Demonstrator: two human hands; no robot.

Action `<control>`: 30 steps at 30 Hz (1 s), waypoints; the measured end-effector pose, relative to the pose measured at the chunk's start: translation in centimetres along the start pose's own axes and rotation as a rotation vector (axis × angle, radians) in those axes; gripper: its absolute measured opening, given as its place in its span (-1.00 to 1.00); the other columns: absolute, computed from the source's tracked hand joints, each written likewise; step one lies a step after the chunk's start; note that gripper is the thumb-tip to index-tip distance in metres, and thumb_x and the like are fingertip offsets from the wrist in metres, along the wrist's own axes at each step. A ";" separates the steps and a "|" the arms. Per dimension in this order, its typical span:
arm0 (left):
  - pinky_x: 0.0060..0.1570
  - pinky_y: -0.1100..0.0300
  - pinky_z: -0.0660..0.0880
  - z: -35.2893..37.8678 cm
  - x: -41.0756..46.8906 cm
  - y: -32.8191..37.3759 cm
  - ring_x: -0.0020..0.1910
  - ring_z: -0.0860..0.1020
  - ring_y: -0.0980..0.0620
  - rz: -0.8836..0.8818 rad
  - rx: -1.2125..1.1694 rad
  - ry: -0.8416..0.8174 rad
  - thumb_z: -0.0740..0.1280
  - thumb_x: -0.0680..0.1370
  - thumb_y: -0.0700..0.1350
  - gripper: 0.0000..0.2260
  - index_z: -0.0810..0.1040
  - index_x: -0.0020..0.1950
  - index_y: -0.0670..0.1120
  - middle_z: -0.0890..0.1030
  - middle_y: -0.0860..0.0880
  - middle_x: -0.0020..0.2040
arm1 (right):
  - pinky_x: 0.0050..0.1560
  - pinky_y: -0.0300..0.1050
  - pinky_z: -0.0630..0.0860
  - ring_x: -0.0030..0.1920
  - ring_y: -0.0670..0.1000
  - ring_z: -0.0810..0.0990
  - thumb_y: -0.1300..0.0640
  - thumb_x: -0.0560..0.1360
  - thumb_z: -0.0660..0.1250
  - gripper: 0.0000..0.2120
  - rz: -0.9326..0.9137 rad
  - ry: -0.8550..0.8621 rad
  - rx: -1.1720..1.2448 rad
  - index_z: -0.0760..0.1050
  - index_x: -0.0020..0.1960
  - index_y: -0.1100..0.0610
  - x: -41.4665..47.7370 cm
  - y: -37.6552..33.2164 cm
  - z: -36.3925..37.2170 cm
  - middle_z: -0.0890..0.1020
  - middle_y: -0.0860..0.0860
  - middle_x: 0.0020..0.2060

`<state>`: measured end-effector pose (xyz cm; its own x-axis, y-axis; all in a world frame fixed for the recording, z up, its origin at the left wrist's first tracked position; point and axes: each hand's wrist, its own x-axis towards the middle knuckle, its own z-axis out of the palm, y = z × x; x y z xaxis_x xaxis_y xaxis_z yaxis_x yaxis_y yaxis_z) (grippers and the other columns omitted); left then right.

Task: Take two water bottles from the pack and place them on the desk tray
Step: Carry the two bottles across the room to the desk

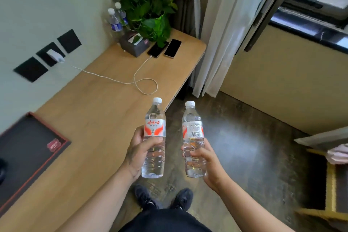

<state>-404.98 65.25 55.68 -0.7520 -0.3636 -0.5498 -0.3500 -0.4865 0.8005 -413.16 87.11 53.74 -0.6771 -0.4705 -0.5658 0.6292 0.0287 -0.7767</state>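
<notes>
We stand beside a long wooden desk against the wall, its rounded edge just left of our bottles. Our left hand and right hand each wrap fingers around an upright water bottle over bare floor; the dark tray lies on the desk, well left.

Both bare forearms reach forward at waist height. The left hand and the right hand are each curled closed around something upright, thumbs facing inward, well apart.
</notes>
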 end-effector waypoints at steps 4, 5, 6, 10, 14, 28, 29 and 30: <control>-0.24 0.00 0.63 -5.3 -0.6 1.4 -0.28 0.69 -0.15 0.027 -0.081 0.108 0.62 0.21 -0.07 -0.36 0.53 0.24 -0.12 0.71 -0.18 -0.13 | -0.17 -0.04 0.63 -0.12 0.11 0.66 0.18 0.21 0.49 -0.25 0.017 -0.130 -0.015 0.46 0.40 0.16 2.9 -1.4 4.8 0.72 0.15 -0.01; -0.23 -0.01 0.64 -6.8 -0.8 1.7 -0.30 0.68 -0.16 0.033 -0.095 0.138 0.62 0.23 -0.10 -0.39 0.53 0.24 -0.13 0.71 -0.19 -0.14 | -0.18 -0.04 0.62 -0.12 0.11 0.65 0.24 0.26 0.46 -0.28 0.026 -0.159 -0.016 0.45 0.42 0.18 3.6 -1.5 6.3 0.70 0.19 0.02; -0.26 0.01 0.64 -8.2 -1.1 2.0 -0.32 0.68 -0.15 0.041 -0.111 0.169 0.60 0.27 -0.14 -0.43 0.54 0.23 -0.13 0.71 -0.18 -0.15 | -0.18 -0.04 0.61 -0.12 0.12 0.65 0.27 0.30 0.43 -0.31 0.034 -0.188 -0.021 0.45 0.44 0.18 4.2 -1.4 7.9 0.69 0.22 0.04; -0.35 0.08 0.60 -14.2 -2.3 3.1 -0.40 0.62 -0.14 0.054 -0.233 0.280 0.54 0.34 -0.19 -0.53 0.52 0.21 -0.12 0.69 -0.23 -0.17 | -0.08 0.04 0.59 -0.07 0.15 0.65 0.28 0.33 0.42 -0.34 0.087 -0.295 -0.034 0.50 0.43 0.11 6.2 -0.5 14.7 0.70 0.22 0.03; -0.27 0.06 0.55 -20.0 -4.2 3.8 -0.35 0.60 -0.17 0.098 -0.311 0.370 0.58 0.32 -0.15 -0.47 0.53 0.25 -0.12 0.66 -0.30 -0.08 | -0.06 0.06 0.57 -0.09 0.15 0.66 0.17 0.24 0.52 -0.27 0.137 -0.416 -0.104 0.52 0.42 0.09 7.2 1.1 21.5 0.71 0.24 0.04; -0.15 -0.06 0.68 -30.6 -10.3 2.0 -0.10 0.77 -0.15 0.130 -0.331 0.773 0.60 0.25 0.05 -0.43 0.57 0.23 0.08 0.78 -0.18 0.04 | -0.21 0.00 0.59 -0.14 0.15 0.65 0.20 0.25 0.49 -0.31 0.296 -0.738 -0.286 0.48 0.37 0.24 9.4 5.8 36.4 0.71 0.25 0.01; -0.18 -0.01 0.67 -30.6 -10.1 1.9 -0.13 0.77 -0.13 0.136 -0.348 0.786 0.60 0.24 0.05 -0.43 0.57 0.22 0.07 0.78 -0.17 0.01 | -0.19 0.00 0.60 -0.12 0.14 0.67 0.19 0.24 0.50 -0.32 0.299 -0.753 -0.304 0.50 0.36 0.22 9.8 5.9 36.8 0.71 0.24 0.02; -0.19 0.00 0.67 -30.6 -9.9 2.0 -0.15 0.77 -0.12 0.142 -0.367 0.798 0.60 0.23 0.05 -0.43 0.57 0.22 0.06 0.79 -0.17 -0.01 | -0.18 0.00 0.60 -0.11 0.13 0.69 0.19 0.23 0.49 -0.32 0.308 -0.766 -0.315 0.51 0.36 0.21 10.3 5.9 37.1 0.72 0.25 0.02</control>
<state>-381.14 43.53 55.44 -0.1137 -0.8186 -0.5630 0.0215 -0.5686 0.8224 -402.21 49.73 53.59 0.0184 -0.8602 -0.5097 0.5306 0.4405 -0.7242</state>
